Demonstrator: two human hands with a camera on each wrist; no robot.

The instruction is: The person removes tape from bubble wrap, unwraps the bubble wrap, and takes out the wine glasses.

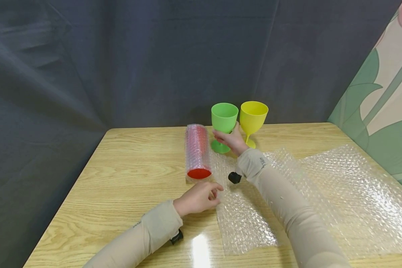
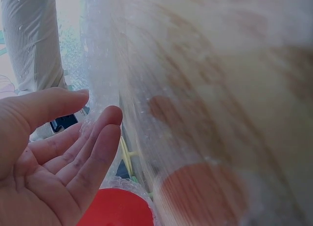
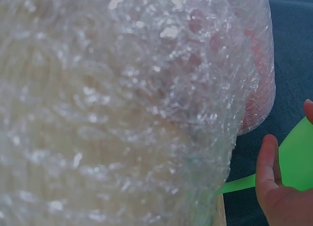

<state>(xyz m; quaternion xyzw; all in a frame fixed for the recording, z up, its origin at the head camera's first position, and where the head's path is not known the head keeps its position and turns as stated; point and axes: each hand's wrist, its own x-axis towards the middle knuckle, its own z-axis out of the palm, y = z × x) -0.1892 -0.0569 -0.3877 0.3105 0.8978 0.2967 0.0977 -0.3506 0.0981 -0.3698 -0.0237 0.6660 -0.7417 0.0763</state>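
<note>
A green goblet (image 1: 223,116) stands upright at the back of the table. My right hand (image 1: 232,139) grips it from the right, low on its bowl, with fingers on either side. In the right wrist view, part of the green bowl (image 3: 298,160) shows behind the right hand (image 3: 288,201). My left hand (image 1: 197,197) hovers near the open end of a red goblet (image 1: 199,173) rolled in bubble wrap and lying on its side. The left hand (image 2: 58,157) holds nothing, its fingers loosely bent. A bubble wrap sheet (image 1: 241,219) lies flat between my arms.
A yellow goblet (image 1: 253,115) stands upright just right of the green one. Another bubble wrap sheet (image 1: 365,201) spreads over the table's right side, partly under my right arm. A dark cloth (image 1: 187,63) hangs behind the wooden table (image 1: 127,178).
</note>
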